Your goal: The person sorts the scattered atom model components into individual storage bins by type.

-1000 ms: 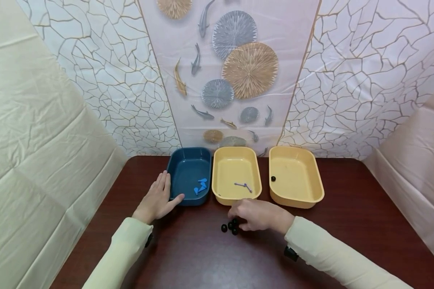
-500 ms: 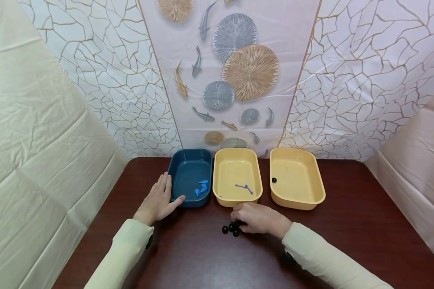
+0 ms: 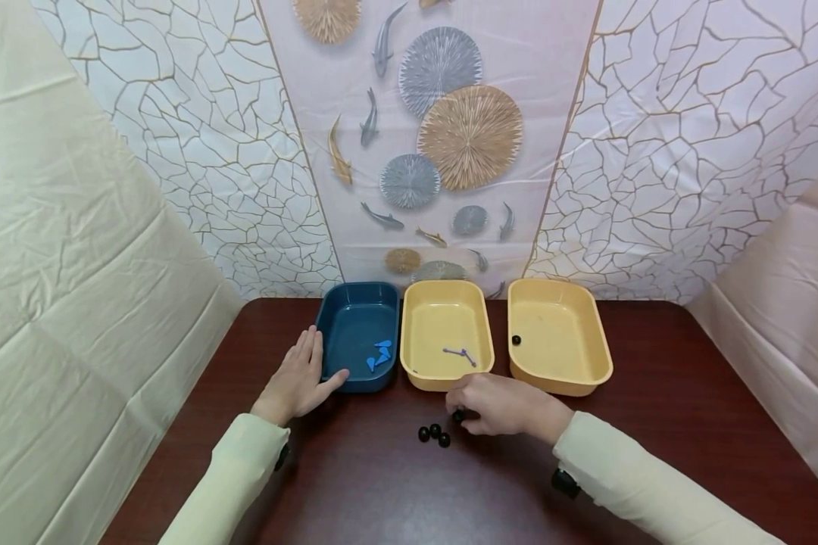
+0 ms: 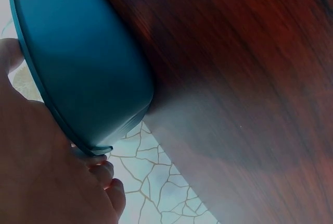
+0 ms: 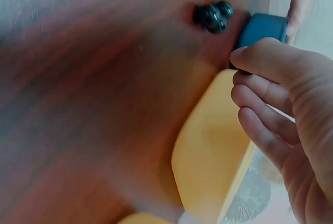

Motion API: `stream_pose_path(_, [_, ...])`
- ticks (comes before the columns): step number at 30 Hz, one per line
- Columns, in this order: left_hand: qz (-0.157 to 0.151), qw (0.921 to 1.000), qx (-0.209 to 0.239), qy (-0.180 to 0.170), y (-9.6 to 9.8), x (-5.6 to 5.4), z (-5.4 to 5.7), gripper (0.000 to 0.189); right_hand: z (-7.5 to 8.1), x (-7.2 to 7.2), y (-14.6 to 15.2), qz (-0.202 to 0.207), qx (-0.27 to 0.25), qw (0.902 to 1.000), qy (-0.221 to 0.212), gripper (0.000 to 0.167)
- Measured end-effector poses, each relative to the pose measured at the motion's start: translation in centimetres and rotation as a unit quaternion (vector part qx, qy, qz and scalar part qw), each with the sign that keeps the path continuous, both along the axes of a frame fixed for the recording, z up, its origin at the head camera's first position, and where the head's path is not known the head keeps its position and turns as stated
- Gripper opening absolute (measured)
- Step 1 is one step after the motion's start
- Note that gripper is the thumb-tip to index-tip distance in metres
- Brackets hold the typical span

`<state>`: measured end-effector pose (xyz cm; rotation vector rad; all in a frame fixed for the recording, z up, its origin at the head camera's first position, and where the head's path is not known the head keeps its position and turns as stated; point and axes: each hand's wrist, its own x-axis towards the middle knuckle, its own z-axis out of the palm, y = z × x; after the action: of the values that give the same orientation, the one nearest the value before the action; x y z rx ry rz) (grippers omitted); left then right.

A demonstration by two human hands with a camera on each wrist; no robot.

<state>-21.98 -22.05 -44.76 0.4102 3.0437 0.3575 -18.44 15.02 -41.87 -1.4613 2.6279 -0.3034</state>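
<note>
My right hand [image 3: 501, 405] pinches a black bead [image 3: 458, 415] between thumb and index finger, just in front of the middle yellow tray [image 3: 409, 366]. In the right wrist view the bead is almost hidden by the fingertips. Three loose black beads [image 3: 435, 431] lie close together on the table, left of that hand. My left hand [image 3: 293, 382] rests against the left rim of the dark blue tray [image 3: 357, 384], fingers straight and thumb spread along the near corner. Inside this tray lie several small blue teardrop-shaped pieces [image 3: 383, 353].
The middle tray holds thin purple pieces [image 3: 468, 357] and a tiny dark bit. A right yellow tray [image 3: 562, 387] holds one black bead [image 3: 516, 340] by its left wall. All three trays stand in a row at the back of the brown table [image 3: 375, 492], before a patterned cloth.
My right hand has taken a black bead from the cluster and moved slightly right with it. The left hand stays at the blue tray.
</note>
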Motion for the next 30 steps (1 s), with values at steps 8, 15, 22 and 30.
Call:
stream_pose_path(8, [-0.001, 1.0000, 0.007, -0.002, -0.2, 0.0, -0.3, 0.099, 1.8, -0.8, 1.8, -0.003, -0.018, 0.9994, 0.030, 0.013])
stream_pose_path(15, [-0.003, 1.0000, 0.006, 0.000, -0.1, 0.0, -0.3, 0.097, 3.9, -1.9, 3.5, -0.012, -0.038, 0.9980, 0.049, 0.013])
stream_pose_path(22, [-0.002, 1.0000, 0.003, -0.002, 0.0, 0.0, -0.2, 0.097, 6.3, -3.1, 6.0, -0.051, -0.053, 0.9940, 0.081, 0.017])
stream_pose_path(30, [-0.002, 1.0000, 0.007, -0.006, 0.1, 0.0, -0.1, 0.098, 7.5, -4.3, 8.8, -0.093, -0.049, 0.9900, 0.094, 0.014])
